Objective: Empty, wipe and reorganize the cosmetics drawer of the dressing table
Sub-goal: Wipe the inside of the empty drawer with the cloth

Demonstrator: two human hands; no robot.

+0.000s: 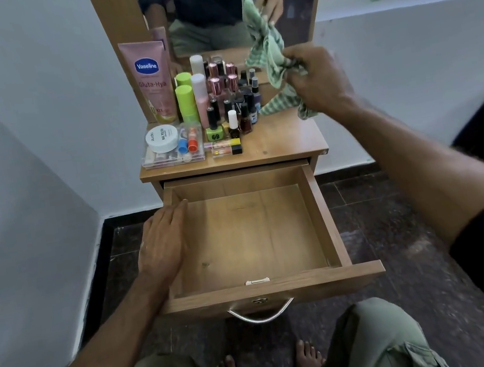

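While one drawer (250,232) gapes, one cloth (273,61) raised

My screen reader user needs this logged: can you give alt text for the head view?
An empty pulled-out wooden drawer, the left hand resting flat on its left wall, while the right hand grips a green checked cloth above the tabletop. Cosmetics crowd the top's left side.

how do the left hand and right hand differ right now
The left hand lies flat with straight fingers on the left wall of the open drawer; the right hand is curled in a grip on the green checked cloth. The left hand is low at the drawer and holds nothing; the right hand is raised above the tabletop beside the bottles. Both are bare.
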